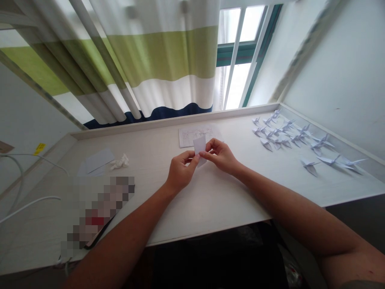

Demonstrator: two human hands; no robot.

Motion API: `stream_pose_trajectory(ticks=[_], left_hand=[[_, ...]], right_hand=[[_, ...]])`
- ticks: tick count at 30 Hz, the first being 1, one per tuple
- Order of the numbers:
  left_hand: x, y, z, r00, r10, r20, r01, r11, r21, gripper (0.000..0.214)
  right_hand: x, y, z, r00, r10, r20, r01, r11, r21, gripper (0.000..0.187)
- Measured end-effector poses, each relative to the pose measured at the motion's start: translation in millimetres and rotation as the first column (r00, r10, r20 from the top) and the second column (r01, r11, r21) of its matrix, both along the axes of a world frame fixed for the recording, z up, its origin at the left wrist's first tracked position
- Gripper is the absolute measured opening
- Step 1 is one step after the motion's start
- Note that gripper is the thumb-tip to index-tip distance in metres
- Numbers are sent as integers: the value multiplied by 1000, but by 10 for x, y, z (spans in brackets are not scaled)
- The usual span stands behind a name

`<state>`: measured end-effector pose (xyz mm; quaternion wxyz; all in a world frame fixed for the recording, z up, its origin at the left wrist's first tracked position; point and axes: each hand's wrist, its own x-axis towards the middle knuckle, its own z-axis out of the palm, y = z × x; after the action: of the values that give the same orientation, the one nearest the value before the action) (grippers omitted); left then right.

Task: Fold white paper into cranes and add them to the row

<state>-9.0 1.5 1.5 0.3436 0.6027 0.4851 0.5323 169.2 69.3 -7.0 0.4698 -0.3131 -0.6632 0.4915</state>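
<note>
While both hands met above the middle of the long, pale, light-topped desk (228, 206), they held a small, narrow, white paper piece (199, 144) between them, its upper part standing clear of the fingers. The left hand (182, 167) was mostly closed, pinching the paper's left side between thumb and curled fingers. The right hand (221, 155) was bent too, its thumb pressed on the paper low down and its fingers gathered near the right edge; how they lay behind it could not be told. Just beyond, a flat white sheet with printed, table-like lines (185, 139) rested on the desk, partly hidden by the paper and the hands.

Judging by how things lay, much folding was already done: a loose cluster of white folded-paper birds with pointed wings (321, 143) stood at the far right, well apart from the hands. The piece in hand seemed to be at an early stage, being plain and flat-faced, with no wing or point showing; its shaping remained to be done. To the left, some smooth, blank white sheets (100, 160) lay overlapping beside a crumpled white tissue-like wad (120, 161), and these sheets looked unfolded.
</note>
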Motion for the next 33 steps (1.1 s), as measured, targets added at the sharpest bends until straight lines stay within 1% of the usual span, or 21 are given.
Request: stream_pose_trajectory(ticks=[3,7,10,13,16,20,24,26,28,30,33], left_hand=[[-17,37,-27,998,11,59,-9,999,-33,29],[-37,71,-41,997,24,78,-21,999,-44,32],[-36,81,-38,995,-12,100,16,999,-40,33],[-29,78,-24,994,-41,104,44,999,-27,30],[-31,58,4,999,0,41,1,1000,-14,26],[-40,21,53,996,71,-44,-70,997,27,22],[-42,7,77,987,133,-90,-127,990,68,21],[-44,8,79,982,158,-100,-151,985,79,21],[-45,7,83,977,179,-112,-169,981,91,21],[-45,1,95,971,201,-129,-188,976,107,20],[-47,-11,118,958,235,-163,-215,968,134,20]], right_hand=[[4,7,-18,1000,-6,8,6,1000,-1,53],[7,23,-44,1000,1,-14,-1,999,-40,52],[9,36,-50,999,9,-38,-11,998,-64,50],[7,39,-44,997,57,-52,-61,995,-78,47],[-3,23,-29,984,153,-95,-162,982,-96,44],[-16,-18,15,950,266,-164,-289,948,-133,46],[-11,-45,58,933,319,-164,-340,932,-121,46],[2,-44,61,929,337,-155,-356,926,-121,40],[18,-36,54,926,344,-156,-367,918,-151,33],[33,-29,46,915,355,-191,-392,893,-220,27],[46,-30,57,874,397,-282,-477,812,-337,22]])
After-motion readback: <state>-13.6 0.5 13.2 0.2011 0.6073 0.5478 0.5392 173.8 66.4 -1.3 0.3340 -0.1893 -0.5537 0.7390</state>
